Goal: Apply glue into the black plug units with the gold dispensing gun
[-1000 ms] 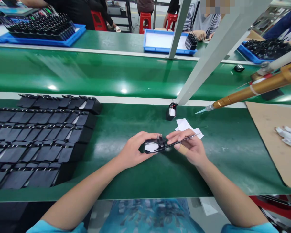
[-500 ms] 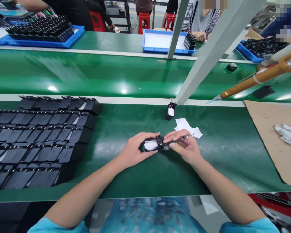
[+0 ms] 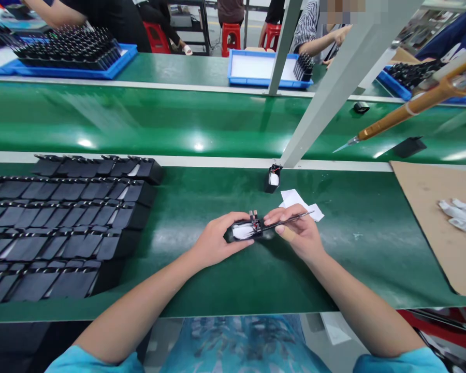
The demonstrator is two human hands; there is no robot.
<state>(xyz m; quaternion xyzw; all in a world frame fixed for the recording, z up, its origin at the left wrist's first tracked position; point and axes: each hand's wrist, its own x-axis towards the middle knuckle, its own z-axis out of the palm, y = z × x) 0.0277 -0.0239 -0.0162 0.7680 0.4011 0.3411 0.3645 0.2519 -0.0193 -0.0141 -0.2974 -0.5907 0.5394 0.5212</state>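
My left hand (image 3: 213, 239) is wrapped around the left end of a black housing (image 3: 244, 231) with a white piece inside. Small metal prongs stand up at the housing's upper edge. Between the fingers and thumb of my right hand (image 3: 300, 233) is a thin dark tool (image 3: 291, 219), its left end at the middle of the housing. White paper pieces (image 3: 293, 198) lie just beyond my right hand. Farther back stands another black housing (image 3: 273, 178) with a white piece and red wires.
Rows of black housings (image 3: 66, 217) fill the left. A brown board (image 3: 431, 207) with white gloves (image 3: 464, 217) lies right. An orange dispenser (image 3: 396, 118) hangs at upper right; a grey post (image 3: 330, 93) slants up. Other people sit across the green belt.
The housing and tool have shifted slightly in my hands. Small black parts on the far belt moved left. Across the belt, a person's hand has risen. The hanging dispenser has swung a little.
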